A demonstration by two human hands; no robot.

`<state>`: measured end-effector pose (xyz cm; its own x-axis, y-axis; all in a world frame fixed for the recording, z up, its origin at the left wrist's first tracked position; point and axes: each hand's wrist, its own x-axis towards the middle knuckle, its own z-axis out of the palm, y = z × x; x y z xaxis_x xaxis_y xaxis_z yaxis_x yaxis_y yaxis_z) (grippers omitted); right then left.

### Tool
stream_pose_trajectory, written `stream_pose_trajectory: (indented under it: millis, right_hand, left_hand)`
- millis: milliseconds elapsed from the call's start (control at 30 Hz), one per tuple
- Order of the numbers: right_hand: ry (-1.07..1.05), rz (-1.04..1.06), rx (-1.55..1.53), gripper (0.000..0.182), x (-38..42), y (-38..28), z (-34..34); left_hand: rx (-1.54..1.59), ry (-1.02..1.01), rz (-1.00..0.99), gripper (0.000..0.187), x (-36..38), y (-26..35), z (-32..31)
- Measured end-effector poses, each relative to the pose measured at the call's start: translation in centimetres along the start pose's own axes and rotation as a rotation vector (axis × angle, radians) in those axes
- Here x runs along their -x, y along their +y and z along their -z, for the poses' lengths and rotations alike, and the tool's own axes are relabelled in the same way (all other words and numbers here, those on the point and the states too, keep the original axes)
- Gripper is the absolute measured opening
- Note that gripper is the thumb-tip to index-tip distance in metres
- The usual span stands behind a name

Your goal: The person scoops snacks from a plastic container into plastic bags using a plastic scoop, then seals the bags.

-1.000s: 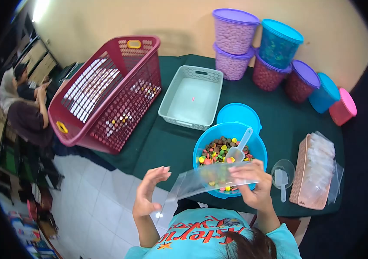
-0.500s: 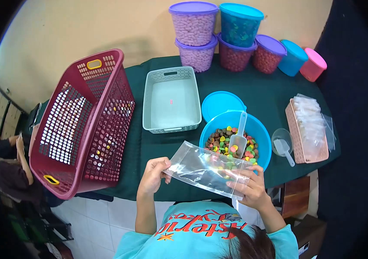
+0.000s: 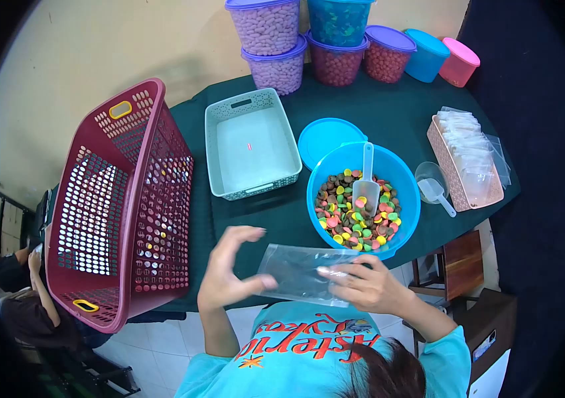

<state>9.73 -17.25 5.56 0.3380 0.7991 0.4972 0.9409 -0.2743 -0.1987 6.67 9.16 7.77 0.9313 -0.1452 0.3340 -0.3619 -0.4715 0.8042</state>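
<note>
A clear plastic bag (image 3: 292, 268) lies across the front of my body, with my right hand (image 3: 368, 284) gripping its right end between thumb and fingers. My left hand (image 3: 229, 272) is open at the bag's left end, thumb and fingers spread wide apart. Just beyond the bag stands a blue tub (image 3: 412, 205) of round candies (image 3: 349, 222) in brown, yellow, green and pink. A white scoop (image 3: 367, 189) is stuck in the candies, its handle pointing up and away from me. The tub's blue lid (image 3: 329, 140) lies behind it.
At left stands a large maroon basket (image 3: 140, 192); a pale green tray (image 3: 250, 166) sits beside it. Right of the tub are a clear bowl with a small scoop (image 3: 435, 191) and a pink basket (image 3: 488, 199) of plastic bags. Lidded tubs (image 3: 335, 60) line the wall. A person (image 3: 37, 312) sits far left.
My left hand has let go of the bag's left end and opened. The bag and my right hand have come lower, off the tub. The view has shifted a little.
</note>
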Motion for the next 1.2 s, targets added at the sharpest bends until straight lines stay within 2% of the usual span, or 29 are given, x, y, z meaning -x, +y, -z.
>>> stream_pose_trajectory:
  millis: [33, 100, 133, 200, 333, 400, 633, 700, 767, 833, 867, 933, 967, 1033, 1100, 1200]
  right_hand:
    - [-0.053, 0.055, -0.021, 0.008, -0.1, -0.1, -0.3]
    - [-0.097, 0.115, -0.046, 0.007, -0.4, -0.1, -0.5]
    - [-0.112, 0.139, -0.057, 0.009, -0.7, -0.2, -0.5]
    - [-0.117, 0.177, -0.066, 0.011, -1.0, -0.1, -0.4]
    - [-0.142, 0.217, -0.09, 0.011, -0.8, 1.0, 0.1]
    - [-0.145, 0.276, -0.156, 0.012, -0.7, 1.7, 0.3]
    - [-0.198, 0.299, -0.388, 0.018, -1.8, 4.9, 3.7]
    - [-0.035, 0.092, -0.443, 0.022, -3.1, 6.9, 7.5]
    - [0.14, -0.206, -0.338, 0.023, -2.8, 9.1, 8.8]
    - [-0.044, -0.502, -0.283, 0.03, -3.0, 12.1, 8.8]
    - [-0.051, -0.492, -0.29, 0.03, -3.2, 13.5, 8.0]
    - [-0.281, -0.556, -0.134, 0.039, -3.2, 15.7, 5.9]
    - [-0.285, -0.545, -0.139, 0.039, -3.2, 16.0, 5.4]
    - [-0.374, -0.427, 0.032, 0.045, -3.5, 15.9, 4.6]
    - [-0.418, -0.45, 0.005, 0.04, -4.2, 16.0, 4.6]
    - [-0.389, -0.297, 0.158, 0.035, -4.9, 16.5, 3.6]
  left_hand:
    - [0.033, -0.179, -0.063, 0.08, -0.3, 0.4, -0.3]
    - [0.101, -0.38, -0.113, 0.09, -0.8, 1.2, -2.4]
    - [0.102, -0.37, -0.106, 0.09, -0.7, 1.3, -3.4]
    - [0.138, -0.482, -0.098, 0.099, -0.7, 0.9, -4.9]
    - [0.199, -0.443, 0.018, 0.098, -0.2, 1.2, -6.4]
    - [0.152, -0.342, -0.002, 0.097, -0.2, 1.6, -6.9]
    - [0.176, -0.201, 0.021, 0.086, 0.2, 2.2, -8.6]
    - [0.2, -0.097, 0.138, 0.082, 0.5, 2.7, -8.7]
    - [0.272, -0.018, 0.14, 0.082, 1.1, 2.4, -9.4]
    - [0.257, 0.081, 0.099, 0.079, 1.4, 2.7, -9.7]
    - [0.231, 0.111, 0.099, 0.08, 1.6, 2.8, -10.0]
    - [0.195, 0.16, 0.126, 0.082, 2.0, 3.1, -10.5]
    - [0.163, 0.198, 0.147, 0.083, 2.2, 3.2, -10.7]
    - [0.155, 0.265, 0.179, 0.084, 2.9, 3.5, -11.2]
    - [0.147, 0.33, 0.215, 0.086, 3.8, 3.7, -11.8]
    - [0.148, 0.406, 0.254, 0.086, 4.8, 3.7, -12.5]
